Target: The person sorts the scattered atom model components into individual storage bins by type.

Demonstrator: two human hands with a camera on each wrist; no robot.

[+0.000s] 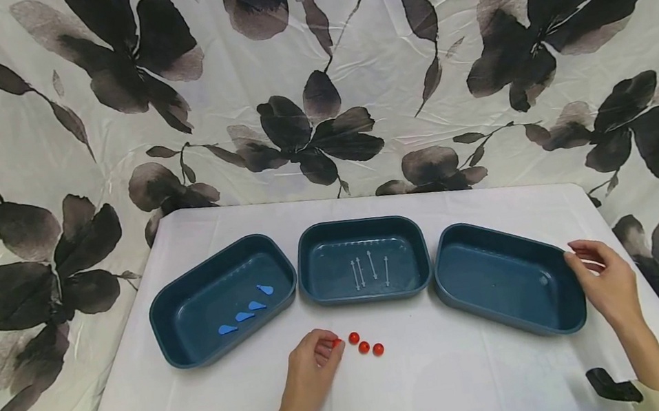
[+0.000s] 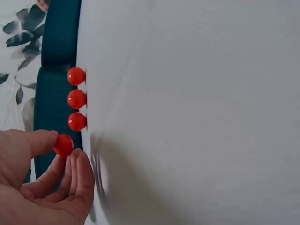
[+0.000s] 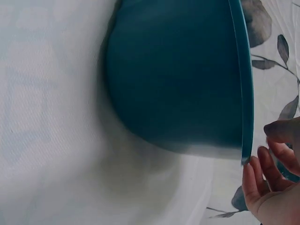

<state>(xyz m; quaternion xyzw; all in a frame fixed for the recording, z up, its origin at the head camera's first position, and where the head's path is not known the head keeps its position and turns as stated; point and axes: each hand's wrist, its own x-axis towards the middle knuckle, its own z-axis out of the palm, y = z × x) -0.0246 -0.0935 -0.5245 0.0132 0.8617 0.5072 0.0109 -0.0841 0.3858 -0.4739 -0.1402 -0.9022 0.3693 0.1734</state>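
Between thumb and fingertips, my left hand [image 1: 315, 367] pinches a small round red bead [image 2: 63, 145], just over the white table at the front of the middle bin. Three more red beads [image 1: 363, 347] lie on the cloth just right of that hand. At the far right, my right hand [image 1: 611, 279] is at the outer end of the right dark teal bin [image 1: 512, 310]. In the right wrist view its fingertips [image 3: 253, 164] are right at the bin's rim, while the thumb stands apart from it.
The left teal bin [image 1: 161, 332] carries several blue drop-shaped pieces [image 1: 245, 315]. Several thin pale sticks with wider ends [image 1: 386, 271] lie in the middle teal bin [image 1: 366, 297]. The white table [image 1: 429, 394] backs onto a floral cloth [image 1: 401, 85].
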